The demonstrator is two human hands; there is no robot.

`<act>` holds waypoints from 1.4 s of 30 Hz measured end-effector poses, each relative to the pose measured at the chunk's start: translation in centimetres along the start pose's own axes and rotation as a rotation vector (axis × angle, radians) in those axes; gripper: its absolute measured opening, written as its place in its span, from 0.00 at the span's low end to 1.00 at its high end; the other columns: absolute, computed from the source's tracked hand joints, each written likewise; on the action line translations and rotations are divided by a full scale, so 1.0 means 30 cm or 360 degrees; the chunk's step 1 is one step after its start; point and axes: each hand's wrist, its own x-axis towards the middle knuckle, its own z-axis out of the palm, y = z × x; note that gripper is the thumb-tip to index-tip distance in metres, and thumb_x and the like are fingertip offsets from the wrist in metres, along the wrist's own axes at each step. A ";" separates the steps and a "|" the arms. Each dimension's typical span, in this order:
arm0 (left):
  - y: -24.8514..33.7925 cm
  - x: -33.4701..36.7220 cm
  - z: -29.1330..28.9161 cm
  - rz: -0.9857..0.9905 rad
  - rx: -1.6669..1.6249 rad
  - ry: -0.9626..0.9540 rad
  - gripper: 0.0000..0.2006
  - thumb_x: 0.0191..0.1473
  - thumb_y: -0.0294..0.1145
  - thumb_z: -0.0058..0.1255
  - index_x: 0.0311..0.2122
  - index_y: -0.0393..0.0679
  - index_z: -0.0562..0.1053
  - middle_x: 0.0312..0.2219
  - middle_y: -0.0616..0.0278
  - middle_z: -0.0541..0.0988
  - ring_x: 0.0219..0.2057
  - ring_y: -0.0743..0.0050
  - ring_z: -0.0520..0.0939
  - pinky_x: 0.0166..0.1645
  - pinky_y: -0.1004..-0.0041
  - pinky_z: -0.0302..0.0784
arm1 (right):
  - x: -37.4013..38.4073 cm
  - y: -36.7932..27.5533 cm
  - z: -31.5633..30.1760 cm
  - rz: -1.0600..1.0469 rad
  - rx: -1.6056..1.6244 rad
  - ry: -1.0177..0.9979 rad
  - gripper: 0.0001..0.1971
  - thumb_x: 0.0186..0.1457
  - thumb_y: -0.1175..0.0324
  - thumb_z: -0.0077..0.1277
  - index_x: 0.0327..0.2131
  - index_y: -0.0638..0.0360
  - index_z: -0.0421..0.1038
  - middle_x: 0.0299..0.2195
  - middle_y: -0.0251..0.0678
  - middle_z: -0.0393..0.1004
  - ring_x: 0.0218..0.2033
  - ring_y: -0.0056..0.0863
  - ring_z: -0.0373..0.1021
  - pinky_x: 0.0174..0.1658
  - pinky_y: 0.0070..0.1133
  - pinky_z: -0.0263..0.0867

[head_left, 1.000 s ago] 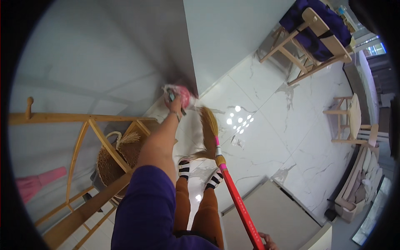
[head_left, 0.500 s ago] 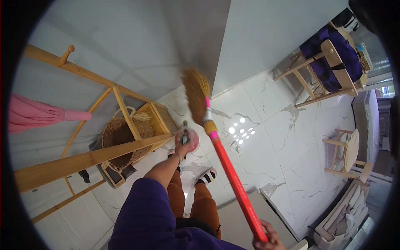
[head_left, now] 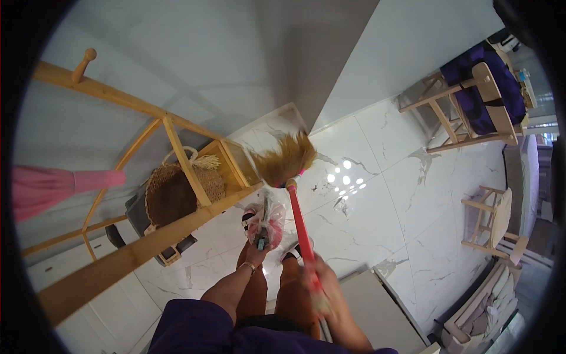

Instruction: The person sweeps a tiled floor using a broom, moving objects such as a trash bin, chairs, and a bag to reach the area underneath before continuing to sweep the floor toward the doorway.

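My right hand (head_left: 323,286) is closed round the red handle of a broom (head_left: 301,227). The broom's brown bristles (head_left: 286,158) fan out low near the wall corner, beside the wooden rack. My left hand (head_left: 256,252) grips a dark greyish handle, below which hangs a pinkish-red thing in crinkled clear plastic (head_left: 272,215). Its exact kind I cannot make out. It sits just left of the broom handle, above my feet. My right hand is slightly smeared by motion.
A wooden rack (head_left: 159,253) with a woven basket (head_left: 177,189) stands at the left, with a pink folded cloth or umbrella (head_left: 68,183) hanging there. A chair with a purple cloth (head_left: 495,106) and a smaller wooden chair (head_left: 495,218) are at the right. Grey wall corner ahead.
The broom's bristles have swung down from against the wall toward the floor. My right hand has moved up and left with the handle. My left hand has drawn back toward me with the plastic-covered thing.
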 end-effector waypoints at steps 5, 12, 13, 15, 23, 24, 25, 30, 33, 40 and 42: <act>0.042 -0.018 -0.028 0.0082 -0.0037 -0.0061 0.27 0.38 0.54 0.51 0.32 0.36 0.71 0.27 0.42 0.75 0.33 0.48 0.75 0.36 0.62 0.69 | -0.282 -0.070 0.069 0.0149 0.0031 -0.0127 0.25 0.47 0.75 0.41 0.51 0.50 0.50 0.16 0.29 0.53 0.12 0.12 0.50 0.10 0.08 0.48; 0.086 0.012 0.006 0.0189 -0.0031 -0.0080 0.24 0.38 0.53 0.52 0.28 0.37 0.72 0.22 0.49 0.75 0.26 0.56 0.77 0.32 0.65 0.69 | 0.445 -0.085 -0.016 -0.0232 0.0182 -0.0064 0.14 0.47 0.75 0.41 0.40 0.59 0.55 0.16 0.29 0.57 0.11 0.13 0.52 0.11 0.10 0.50; 0.069 0.024 0.006 0.0204 -0.0066 -0.0074 0.24 0.38 0.53 0.53 0.26 0.37 0.72 0.20 0.52 0.75 0.24 0.58 0.77 0.31 0.66 0.69 | 0.429 -0.069 -0.024 -0.0227 0.0188 -0.0053 0.14 0.47 0.75 0.41 0.40 0.59 0.55 0.16 0.29 0.57 0.11 0.13 0.52 0.11 0.10 0.50; -0.069 0.064 0.028 0.0275 -0.0060 0.0075 0.22 0.38 0.52 0.54 0.23 0.38 0.72 0.17 0.57 0.74 0.20 0.66 0.76 0.29 0.68 0.69 | 0.287 -0.016 0.022 -0.0322 -0.0169 0.0008 0.19 0.46 0.76 0.41 0.44 0.60 0.53 0.17 0.30 0.57 0.11 0.14 0.52 0.11 0.12 0.49; -0.073 0.082 0.059 0.0066 -0.0267 -0.0092 0.20 0.35 0.43 0.60 0.27 0.37 0.69 0.17 0.61 0.73 0.19 0.69 0.74 0.26 0.71 0.70 | -0.279 -0.034 0.079 -0.0002 -0.0300 -0.0003 0.25 0.45 0.77 0.41 0.50 0.59 0.49 0.18 0.31 0.58 0.10 0.15 0.53 0.11 0.13 0.51; -0.061 0.077 0.057 0.0069 -0.0259 -0.0097 0.20 0.35 0.43 0.60 0.27 0.37 0.69 0.17 0.61 0.73 0.19 0.69 0.74 0.26 0.71 0.70 | -0.166 -0.033 0.046 -0.0084 -0.0355 -0.0005 0.25 0.46 0.77 0.42 0.50 0.58 0.49 0.18 0.31 0.58 0.10 0.14 0.51 0.11 0.11 0.49; -0.056 0.073 0.050 0.0007 -0.0470 -0.0154 0.19 0.34 0.43 0.60 0.24 0.38 0.68 0.15 0.63 0.71 0.16 0.72 0.72 0.23 0.73 0.68 | -0.043 -0.044 0.022 -0.0127 -0.0398 -0.0053 0.24 0.46 0.77 0.42 0.49 0.58 0.50 0.18 0.31 0.58 0.11 0.14 0.52 0.11 0.10 0.49; -0.011 0.081 0.064 -0.0116 -0.0482 -0.0265 0.19 0.30 0.44 0.63 0.19 0.42 0.67 0.12 0.67 0.70 0.12 0.78 0.69 0.19 0.77 0.65 | 0.343 -0.053 -0.231 -0.0305 -0.0197 0.0062 0.18 0.48 0.75 0.42 0.45 0.59 0.54 0.17 0.29 0.57 0.12 0.12 0.51 0.12 0.08 0.48; 0.014 0.120 0.083 -0.0088 -0.0082 -0.0172 0.19 0.30 0.42 0.62 0.21 0.37 0.70 0.15 0.61 0.73 0.15 0.70 0.73 0.23 0.73 0.69 | 0.208 -0.038 -0.366 -0.0271 -0.0008 0.0166 0.17 0.48 0.77 0.40 0.43 0.59 0.53 0.16 0.29 0.56 0.12 0.13 0.51 0.11 0.09 0.47; 0.392 0.342 0.089 0.0438 -0.0260 0.0293 0.19 0.33 0.31 0.52 0.35 0.32 0.69 0.27 0.44 0.74 0.34 0.55 0.76 0.41 0.69 0.69 | -0.612 0.001 -0.358 -0.0236 0.0091 0.0226 0.28 0.42 0.80 0.41 0.50 0.55 0.50 0.18 0.32 0.60 0.11 0.17 0.56 0.12 0.14 0.52; 0.441 0.451 -0.017 0.0553 -0.0230 0.0135 0.20 0.33 0.27 0.51 0.38 0.34 0.67 0.25 0.48 0.74 0.28 0.59 0.76 0.32 0.69 0.71 | -0.734 0.043 -0.305 -0.0287 0.0108 0.0208 0.29 0.41 0.79 0.42 0.50 0.55 0.50 0.18 0.34 0.60 0.11 0.18 0.55 0.12 0.12 0.52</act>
